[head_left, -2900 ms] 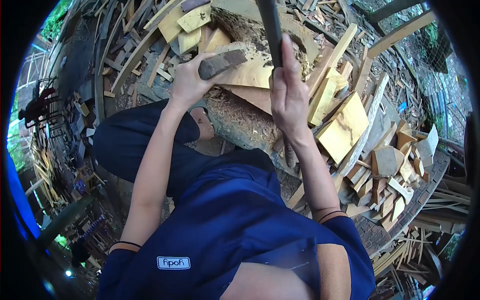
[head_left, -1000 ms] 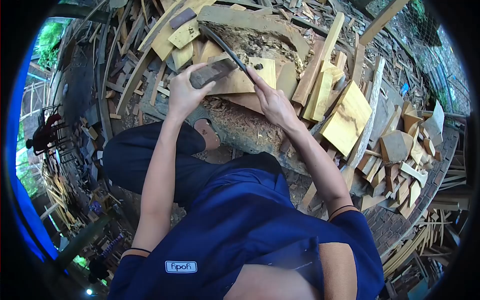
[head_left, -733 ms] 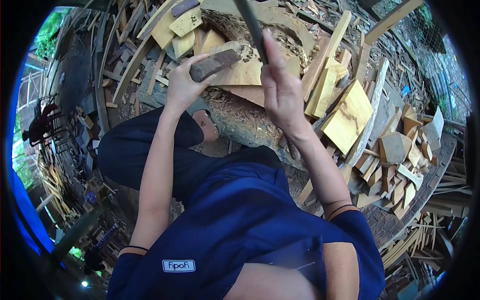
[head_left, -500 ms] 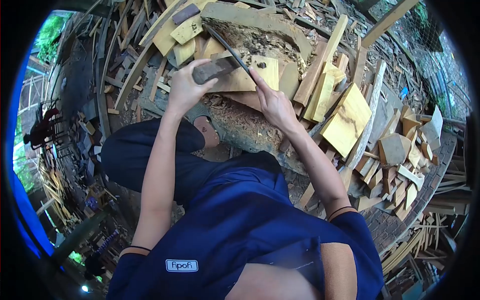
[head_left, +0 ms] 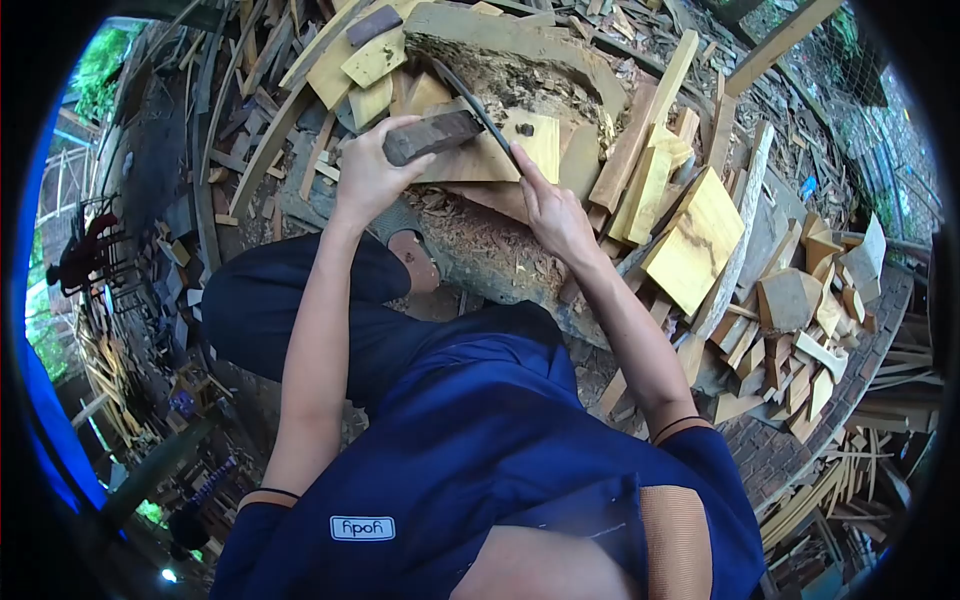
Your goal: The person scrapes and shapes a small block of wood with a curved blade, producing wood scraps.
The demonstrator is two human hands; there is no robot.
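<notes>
In the head view, the dark block [head_left: 432, 137] is gripped at its left end by the left hand [head_left: 370, 178], probably so that the right end stays accessible to the long blade [head_left: 478, 110], which is clasped by the right hand [head_left: 560, 218] near the pale board [head_left: 542, 150].

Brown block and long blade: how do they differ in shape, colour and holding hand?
The block is short and thick, whereas the blade is long and narrow. The block looks brown, the blade dark grey. The left hand holds the block; the right hand holds the blade. Both are handheld.
</notes>
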